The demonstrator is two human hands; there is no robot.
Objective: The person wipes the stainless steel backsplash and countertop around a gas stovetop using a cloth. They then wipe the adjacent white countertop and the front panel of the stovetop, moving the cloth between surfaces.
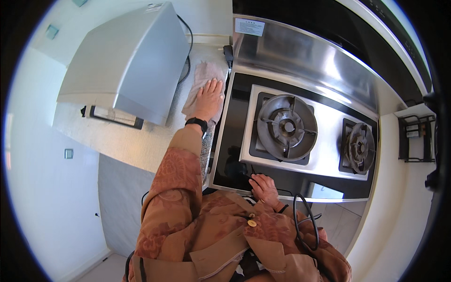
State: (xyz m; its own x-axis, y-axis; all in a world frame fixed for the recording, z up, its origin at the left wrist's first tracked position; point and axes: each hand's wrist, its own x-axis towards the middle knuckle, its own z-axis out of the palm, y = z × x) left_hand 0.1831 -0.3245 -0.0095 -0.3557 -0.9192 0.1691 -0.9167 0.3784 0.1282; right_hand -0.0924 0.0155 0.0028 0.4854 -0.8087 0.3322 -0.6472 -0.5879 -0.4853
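Note:
My left hand [208, 100] lies flat with its palm down on a greyish-pink cloth [208, 72]. The cloth is spread on the countertop [148, 149] between a large grey metal-cased appliance [141, 60] and the left edge of the gas stove [236, 116]. A black watch [197, 125] is on that wrist. My right hand [264, 188] rests by the stove's front edge, near its left end, with a thin black cable [254, 171] at its fingers. Whether the fingers grip the cable is not plain.
A large burner [288, 127] and a smaller one [360, 148] are on the stove, before a steel backsplash [289, 60]. A black plug adapter [228, 55] sits at the counter's back corner. Black cable loops [297, 225] hang by my right arm. A wire rack [415, 139] is at right.

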